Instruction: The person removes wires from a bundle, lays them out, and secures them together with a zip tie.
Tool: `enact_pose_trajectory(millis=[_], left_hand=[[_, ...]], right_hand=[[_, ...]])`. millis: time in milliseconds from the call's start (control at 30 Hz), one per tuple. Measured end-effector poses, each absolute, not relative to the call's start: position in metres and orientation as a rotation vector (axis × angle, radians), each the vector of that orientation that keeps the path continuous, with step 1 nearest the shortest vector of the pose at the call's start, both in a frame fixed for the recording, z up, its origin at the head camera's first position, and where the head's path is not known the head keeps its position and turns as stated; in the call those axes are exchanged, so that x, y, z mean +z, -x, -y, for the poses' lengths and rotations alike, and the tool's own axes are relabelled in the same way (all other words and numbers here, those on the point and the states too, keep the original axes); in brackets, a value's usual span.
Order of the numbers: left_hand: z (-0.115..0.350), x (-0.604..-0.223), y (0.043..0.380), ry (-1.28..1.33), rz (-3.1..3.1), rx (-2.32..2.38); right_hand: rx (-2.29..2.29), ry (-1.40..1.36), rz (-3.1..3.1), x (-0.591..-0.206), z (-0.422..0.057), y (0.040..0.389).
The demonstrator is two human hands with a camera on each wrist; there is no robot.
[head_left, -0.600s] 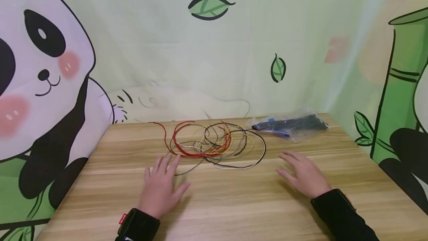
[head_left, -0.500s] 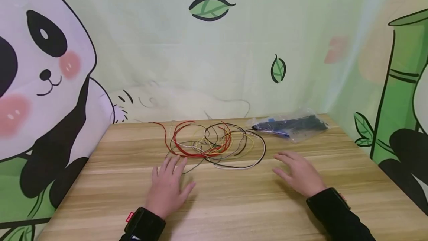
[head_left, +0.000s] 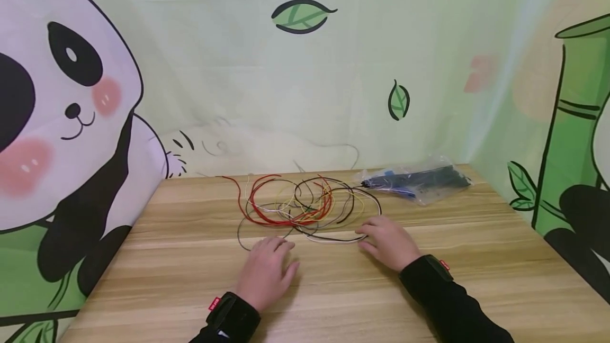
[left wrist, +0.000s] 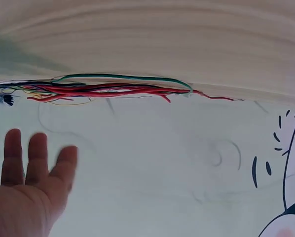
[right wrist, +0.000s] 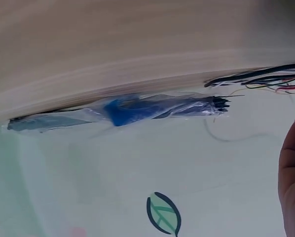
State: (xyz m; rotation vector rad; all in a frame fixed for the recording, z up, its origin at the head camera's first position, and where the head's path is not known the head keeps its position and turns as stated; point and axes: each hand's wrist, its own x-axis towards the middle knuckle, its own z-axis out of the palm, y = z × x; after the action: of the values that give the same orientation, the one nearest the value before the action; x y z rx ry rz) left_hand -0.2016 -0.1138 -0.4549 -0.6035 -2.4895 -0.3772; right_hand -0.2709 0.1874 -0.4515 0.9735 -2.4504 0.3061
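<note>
A loose tangle of thin wires (head_left: 276,223) in red, black, white, yellow and grey-green lies in loops on the wooden table. My left hand (head_left: 267,274) hovers at the near side of the tangle, palm down with relaxed fingers, holding nothing. Fingertips of my right hand (head_left: 389,243) overlap the right-hand black and white loop in the head view; the fingers are loosely bent and grip nothing. From the left wrist, the open left hand (left wrist: 31,197) shows apart from the red wires (left wrist: 113,91). At the right wrist view's edge, part of my right hand (right wrist: 293,173) appears.
A clear plastic bag (head_left: 419,180) of thin black strips, with a blue patch, lies at the back right of the table (head_left: 167,279), just beyond the wires. Behind stands a pale green cloth backdrop (head_left: 229,78) printed with a panda, leaves and bamboo.
Both hands have moved inward: the left to the right and slightly nearer me, the right to the left up to the wire loop. The wires and the bag lie as before.
</note>
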Motion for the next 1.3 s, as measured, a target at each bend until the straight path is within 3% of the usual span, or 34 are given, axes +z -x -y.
enact_pose_trajectory(millis=[433, 1300], left_hand=[[0.086, -0.461, 0.212, 0.580, 2.511, -0.431], [0.081, -0.460, 0.215, 0.567, 2.521, -0.420]], right_hand=[[0.259, -1.034, 2.468, -0.458, -0.158, 0.276], [0.250, -0.995, 2.482, -0.457, -0.153, 0.272]])
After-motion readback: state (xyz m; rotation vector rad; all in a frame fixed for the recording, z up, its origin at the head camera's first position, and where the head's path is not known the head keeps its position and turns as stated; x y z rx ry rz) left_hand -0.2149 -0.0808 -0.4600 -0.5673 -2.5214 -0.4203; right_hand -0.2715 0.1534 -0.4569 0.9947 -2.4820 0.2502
